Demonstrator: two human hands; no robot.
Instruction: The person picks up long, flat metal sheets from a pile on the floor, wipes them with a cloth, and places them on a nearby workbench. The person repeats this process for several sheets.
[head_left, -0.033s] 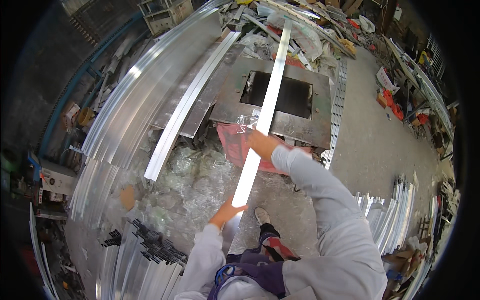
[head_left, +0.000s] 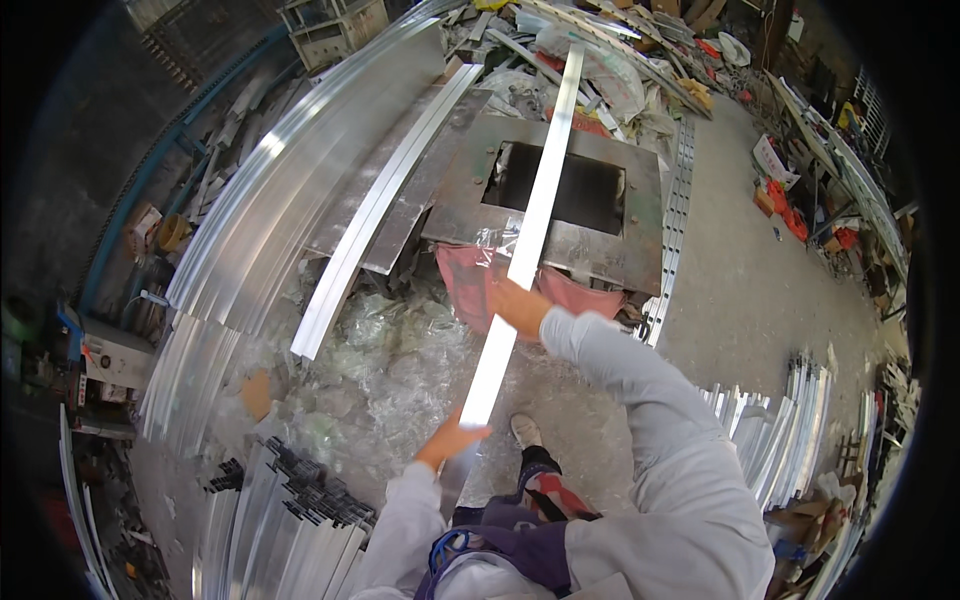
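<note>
A long, bright aluminium profile (head_left: 545,190) slants from just in front of me up and away, over a metal-topped stand (head_left: 455,215) with a dark rectangular opening. My left hand (head_left: 452,442) grips the profile close to its near end, thumb lying across the top. Farther up, my right hand (head_left: 520,308) is closed around the same profile; its fingertips are partly hidden and slightly blurred. Under the profile, red cloth (head_left: 468,280) hangs at the stand's near edge. A scrap of clear film (head_left: 490,238) lies beside the profile there.
Another profile (head_left: 385,190) rests left of the stand, beside a large stack of long profiles (head_left: 290,150). Bundled profiles (head_left: 280,520) with dark ends stand at lower left, more (head_left: 790,430) at right. Crumpled plastic film (head_left: 390,350) covers the floor ahead; scrap (head_left: 600,75) is heaped beyond.
My right hand has slid toward me, down from the stand's near edge. My left hand and the profile have shifted slightly nearer to me.
</note>
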